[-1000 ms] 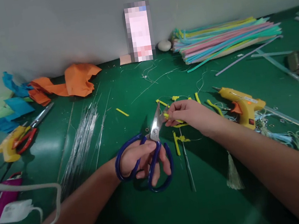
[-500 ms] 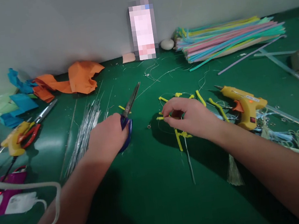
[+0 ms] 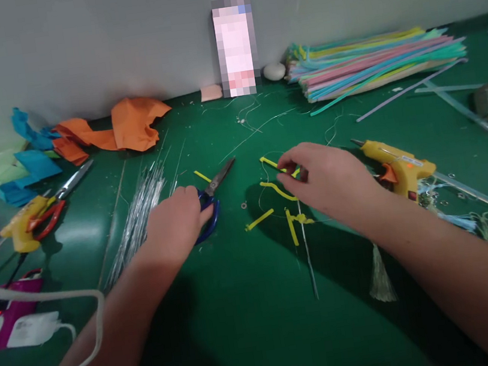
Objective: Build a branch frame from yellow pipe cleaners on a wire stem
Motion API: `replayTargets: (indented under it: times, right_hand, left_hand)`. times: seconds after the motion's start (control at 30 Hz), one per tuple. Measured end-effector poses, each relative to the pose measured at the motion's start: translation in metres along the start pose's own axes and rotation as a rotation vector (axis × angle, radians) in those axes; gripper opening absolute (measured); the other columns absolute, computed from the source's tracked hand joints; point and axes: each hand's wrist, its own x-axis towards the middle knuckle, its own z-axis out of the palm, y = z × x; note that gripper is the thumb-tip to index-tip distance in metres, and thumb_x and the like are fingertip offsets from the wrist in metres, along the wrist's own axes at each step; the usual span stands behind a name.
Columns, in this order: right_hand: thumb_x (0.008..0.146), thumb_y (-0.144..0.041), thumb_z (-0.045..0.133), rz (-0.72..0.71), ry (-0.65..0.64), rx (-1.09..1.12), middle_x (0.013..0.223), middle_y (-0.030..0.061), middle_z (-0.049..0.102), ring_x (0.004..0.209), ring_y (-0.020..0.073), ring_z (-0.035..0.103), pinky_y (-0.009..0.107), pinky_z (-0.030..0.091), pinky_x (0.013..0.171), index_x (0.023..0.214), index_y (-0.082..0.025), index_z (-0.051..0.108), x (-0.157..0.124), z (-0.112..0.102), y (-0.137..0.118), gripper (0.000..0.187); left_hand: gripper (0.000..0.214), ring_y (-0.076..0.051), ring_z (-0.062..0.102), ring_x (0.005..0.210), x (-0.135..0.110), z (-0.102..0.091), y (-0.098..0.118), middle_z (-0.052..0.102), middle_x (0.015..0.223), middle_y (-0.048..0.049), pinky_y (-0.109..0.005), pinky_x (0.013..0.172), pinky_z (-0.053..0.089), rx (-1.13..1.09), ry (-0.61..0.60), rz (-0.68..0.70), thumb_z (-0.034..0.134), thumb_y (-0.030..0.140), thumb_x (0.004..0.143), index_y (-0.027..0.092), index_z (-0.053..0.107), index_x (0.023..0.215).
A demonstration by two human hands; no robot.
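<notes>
My left hand [image 3: 174, 220] is closed round the blue handles of a pair of scissors [image 3: 220, 177], whose blades are together and point to the upper right. My right hand [image 3: 315, 176] hovers low over several short yellow pipe cleaner pieces, its thumb and index fingertips a little apart. One yellow piece [image 3: 271, 163] runs up to its index fingertip, partly covered. Below the thumb lies a curved yellow piece [image 3: 278, 190]. A straight yellow piece [image 3: 260, 220] rests nearer to me, beside a knotted yellow bit [image 3: 302, 219] near a thin silvery strand [image 3: 309, 258].
Silvery wires [image 3: 139, 216] lie left. Yellow glue guns stand at the right [image 3: 398, 164] and left [image 3: 27, 222], the latter by red-handled scissors [image 3: 52, 219]. Behind are a bundle of pipe cleaners [image 3: 372, 62], a phone [image 3: 234, 48] and orange paper [image 3: 133, 123]. A tassel [image 3: 381, 279] lies beneath my right forearm.
My right hand has let go of a yellow pipe cleaner piece, which now lies closer to me, and has moved slightly right and up. The scissors' tips have dipped toward me.
</notes>
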Motion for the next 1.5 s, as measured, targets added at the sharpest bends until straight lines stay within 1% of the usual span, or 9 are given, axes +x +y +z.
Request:
replayTargets:
  times: [0.17,0.33,0.47,0.57,0.7,0.83,1.03,1.3,1.5]
  right_hand:
    - [0.084,-0.034,0.061,0.091,-0.267,-0.119,0.093,0.0043,0.071,0.077,0.0216,0.061,0.031,0.034,0.055,0.091,-0.023,0.071,0.006,-0.002,0.005,0.016]
    - [0.085,-0.031,0.058,0.067,-0.323,-0.11,0.093,0.0047,0.071,0.077,0.0217,0.061,0.032,0.035,0.056,0.091,-0.024,0.071,0.007,-0.001,0.001,0.016]
    - [0.092,-0.029,0.047,0.158,-0.256,-0.171,0.087,0.008,0.071,0.073,0.0219,0.06,0.033,0.035,0.057,0.091,-0.021,0.071,0.007,-0.016,-0.003,0.025]
    - [0.091,-0.027,0.046,0.208,-0.329,-0.27,0.081,0.0114,0.069,0.07,0.0234,0.06,0.034,0.034,0.057,0.082,-0.019,0.07,0.006,-0.024,-0.001,0.027]
    - [0.087,-0.034,0.055,0.206,-0.549,-0.314,0.072,0.0117,0.065,0.068,0.0254,0.061,0.034,0.036,0.055,0.066,-0.019,0.064,0.005,-0.023,0.003,0.027]
    - [0.082,-0.04,0.06,0.241,-0.657,-0.33,0.07,0.0127,0.063,0.073,0.0287,0.063,0.035,0.039,0.055,0.057,-0.02,0.06,0.005,-0.019,-0.001,0.033]
    - [0.082,-0.047,0.058,0.26,-0.638,-0.325,0.072,0.0131,0.065,0.078,0.0313,0.064,0.036,0.041,0.058,0.063,-0.019,0.066,0.002,-0.021,-0.001,0.034]
    - [0.09,-0.053,0.048,0.211,-0.597,-0.167,0.077,0.0107,0.069,0.072,0.0239,0.063,0.033,0.041,0.062,0.084,-0.021,0.076,0.007,-0.026,0.006,0.043]
    - [0.085,-0.046,0.057,0.276,-0.369,0.231,0.089,0.0069,0.076,0.08,0.022,0.067,0.031,0.046,0.066,0.092,-0.021,0.079,0.003,-0.014,0.007,0.033]
  left_hand:
    - [0.033,-0.033,0.067,0.084,0.0,-0.003,-0.01,0.068,0.099,-0.012,-0.036,0.057,0.04,-0.057,0.014,0.019,0.051,0.049,0.091,0.019,0.062,0.099]
    - [0.024,-0.033,0.067,0.084,-0.008,-0.011,-0.013,0.07,0.097,-0.0112,-0.038,0.059,0.043,-0.055,0.146,0.013,0.053,0.038,0.089,0.02,0.066,0.098]
    - [0.022,-0.026,0.067,0.09,-0.007,-0.004,0.012,0.071,0.104,-0.0091,-0.035,0.068,0.048,-0.196,0.397,0.317,0.052,0.025,0.093,0.018,0.067,0.106]
    - [0.024,-0.022,0.065,0.094,0.004,0.01,0.041,0.07,0.107,-0.0108,-0.031,0.073,0.049,-0.263,0.544,0.566,0.048,0.021,0.096,0.013,0.067,0.11]
    - [0.022,-0.023,0.062,0.096,0.026,0.029,0.071,0.069,0.104,-0.0106,-0.033,0.077,0.048,-0.256,0.6,0.656,0.054,0.017,0.094,0.014,0.066,0.112]
    - [0.018,-0.022,0.059,0.087,0.039,0.04,0.076,0.069,0.094,-0.009,-0.032,0.072,0.046,-0.276,0.598,0.672,0.052,0.02,0.095,0.016,0.07,0.096]
    - [0.016,-0.02,0.065,0.091,0.038,0.039,0.069,0.072,0.098,-0.0071,-0.031,0.077,0.049,-0.654,0.548,0.626,0.055,0.018,0.094,0.017,0.071,0.094]
    - [0.009,-0.015,0.067,0.076,0.034,0.033,0.066,0.074,0.083,-0.0024,-0.028,0.072,0.053,-1.316,0.334,0.366,0.064,0.02,0.086,0.019,0.073,0.087]
    - [0.011,-0.017,0.067,0.091,0.031,0.033,0.065,0.072,0.097,-0.005,-0.027,0.07,0.053,-1.396,0.456,0.404,0.063,0.025,0.088,0.02,0.072,0.087]
